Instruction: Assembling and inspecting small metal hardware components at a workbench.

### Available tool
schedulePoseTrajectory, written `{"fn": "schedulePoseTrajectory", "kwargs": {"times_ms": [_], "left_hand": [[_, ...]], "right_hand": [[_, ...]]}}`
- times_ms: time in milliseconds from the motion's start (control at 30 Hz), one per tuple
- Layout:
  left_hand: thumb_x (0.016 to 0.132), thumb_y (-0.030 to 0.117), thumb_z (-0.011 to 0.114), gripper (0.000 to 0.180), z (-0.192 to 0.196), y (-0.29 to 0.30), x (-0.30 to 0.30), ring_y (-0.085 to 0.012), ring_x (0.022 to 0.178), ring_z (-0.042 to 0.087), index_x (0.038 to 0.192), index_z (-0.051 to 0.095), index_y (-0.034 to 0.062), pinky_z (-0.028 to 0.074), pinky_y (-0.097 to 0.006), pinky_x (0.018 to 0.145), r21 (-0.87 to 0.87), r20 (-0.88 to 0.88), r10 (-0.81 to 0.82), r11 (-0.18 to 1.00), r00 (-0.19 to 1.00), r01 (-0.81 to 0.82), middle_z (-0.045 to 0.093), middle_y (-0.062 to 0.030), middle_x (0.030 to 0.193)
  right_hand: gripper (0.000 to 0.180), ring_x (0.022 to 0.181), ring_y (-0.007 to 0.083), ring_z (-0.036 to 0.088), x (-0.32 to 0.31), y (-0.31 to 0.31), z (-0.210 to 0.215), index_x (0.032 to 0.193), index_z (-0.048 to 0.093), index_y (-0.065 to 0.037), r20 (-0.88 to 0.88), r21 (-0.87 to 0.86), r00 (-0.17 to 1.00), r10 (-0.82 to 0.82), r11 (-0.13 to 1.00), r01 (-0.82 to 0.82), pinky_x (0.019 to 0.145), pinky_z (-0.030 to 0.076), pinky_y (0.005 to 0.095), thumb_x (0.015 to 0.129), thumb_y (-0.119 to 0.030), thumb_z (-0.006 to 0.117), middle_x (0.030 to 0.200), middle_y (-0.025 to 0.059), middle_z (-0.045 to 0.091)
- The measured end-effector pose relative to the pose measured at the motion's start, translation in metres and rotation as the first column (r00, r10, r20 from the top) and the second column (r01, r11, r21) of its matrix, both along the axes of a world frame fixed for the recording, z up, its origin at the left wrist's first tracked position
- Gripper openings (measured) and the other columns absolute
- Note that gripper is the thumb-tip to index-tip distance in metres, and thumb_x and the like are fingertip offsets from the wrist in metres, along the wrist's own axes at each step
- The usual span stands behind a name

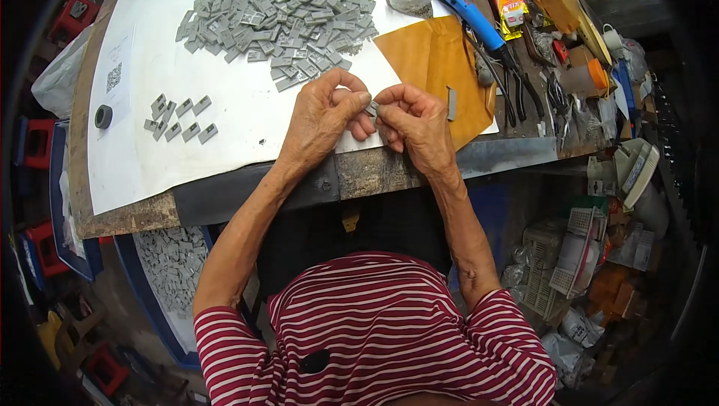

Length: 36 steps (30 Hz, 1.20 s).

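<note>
Near the front edge of the table, my left hand (323, 115) and my right hand (416, 123) meet. Both pinch a small grey rectangular piece (372, 108) between thumb and fingers; most of it is hidden by the fingertips. Behind my hands lies a large heap of similar grey pieces (281, 13) on white paper (232, 125). Several more grey pieces (180, 117) are spread in loose rows to the left. One grey strip (451, 103) lies on brown paper (427, 50) just right of my right hand.
A black ring (103, 116) sits on the paper's left side. At right are a blue handheld power tool (470, 10) with its cord, pliers (556, 95), a red-yellow packet (508, 7) and an orange-lidded jar (588, 76). Below the table, a blue-rimmed tray (142, 294) holds many grey pieces.
</note>
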<state>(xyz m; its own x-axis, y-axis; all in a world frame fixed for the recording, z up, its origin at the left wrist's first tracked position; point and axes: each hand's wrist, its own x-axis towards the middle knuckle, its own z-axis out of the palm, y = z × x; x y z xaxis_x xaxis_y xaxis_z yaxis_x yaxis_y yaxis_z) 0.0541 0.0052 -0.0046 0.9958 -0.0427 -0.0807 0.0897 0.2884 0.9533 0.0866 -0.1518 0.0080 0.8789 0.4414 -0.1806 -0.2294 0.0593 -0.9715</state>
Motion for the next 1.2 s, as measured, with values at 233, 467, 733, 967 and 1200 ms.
{"fn": "schedulePoseTrajectory", "kwargs": {"times_ms": [233, 467, 733, 967, 1200], "left_hand": [[0.085, 0.007, 0.052, 0.01, -0.001, -0.002, 0.0, -0.0103, 0.051, 0.056, 0.087, 0.05, -0.0023, 0.044, -0.019, 0.047, -0.014, 0.003, 0.032, 0.999, 0.999, -0.032, 0.059, -0.0088, 0.06], [0.086, 0.009, 0.05, 0.009, 0.002, -0.005, -0.002, -0.0069, 0.05, 0.051, 0.086, 0.05, -0.0003, 0.04, -0.019, 0.047, 0.22, 0.074, 0.048, 0.973, 0.996, -0.064, 0.056, -0.0052, 0.058], [0.088, 0.014, 0.051, 0.011, 0.003, 0.0, -0.002, -0.005, 0.051, 0.048, 0.089, 0.049, 0.0029, 0.037, -0.017, 0.048, 0.02, 0.005, -0.064, 0.998, 0.998, 0.064, 0.058, -0.0047, 0.065], [0.083, 0.005, 0.051, 0.015, 0.004, -0.001, -0.003, -0.0077, 0.053, 0.051, 0.096, 0.052, -0.0027, 0.042, -0.021, 0.051, 0.151, 0.079, -0.026, 0.988, 0.997, 0.014, 0.058, -0.0051, 0.063], [0.079, 0.006, 0.06, 0.018, 0.004, 0.001, -0.005, -0.0087, 0.056, 0.05, 0.096, 0.057, 0.0003, 0.041, -0.022, 0.053, 0.516, 0.228, -0.108, 0.856, 0.968, -0.026, 0.059, -0.005, 0.068]], "right_hand": [[0.011, 0.045, 0.005, 0.045, -0.001, 0.004, 0.001, 0.085, 0.055, 0.007, 0.009, -0.038, 0.999, -0.039, 0.999, 0.039, 0.037, 0.034, 0.0175, 0.077, 0.0, 0.054, 0.06, 0.003, 0.053], [0.009, 0.045, 0.0041, 0.044, 0.0, 0.002, 0.0, 0.083, 0.055, 0.005, -0.016, -0.069, 0.998, -0.067, 0.995, 0.066, 0.037, 0.032, 0.0172, 0.076, 0.0, 0.055, 0.059, 0.0009, 0.052], [0.008, 0.045, 0.004, 0.044, 0.001, -0.001, 0.001, 0.082, 0.055, 0.003, 0.057, -0.084, 0.998, 0.005, 0.997, 0.0, 0.038, 0.032, 0.0169, 0.076, -0.002, 0.055, 0.059, 0.0002, 0.052], [0.004, 0.044, 0.0039, 0.042, 0.006, -0.002, -0.002, 0.078, 0.055, 0.002, -0.053, 0.012, 0.997, -0.049, 0.999, 0.05, 0.037, 0.03, 0.0171, 0.074, 0.001, 0.055, 0.057, 0.0002, 0.051], [0.002, 0.042, 0.0028, 0.039, 0.009, -0.005, -0.006, 0.075, 0.056, 0.002, -0.009, 0.05, 0.998, -0.062, 0.997, 0.063, 0.037, 0.027, 0.0167, 0.073, 0.002, 0.055, 0.056, 0.0001, 0.05]]}}
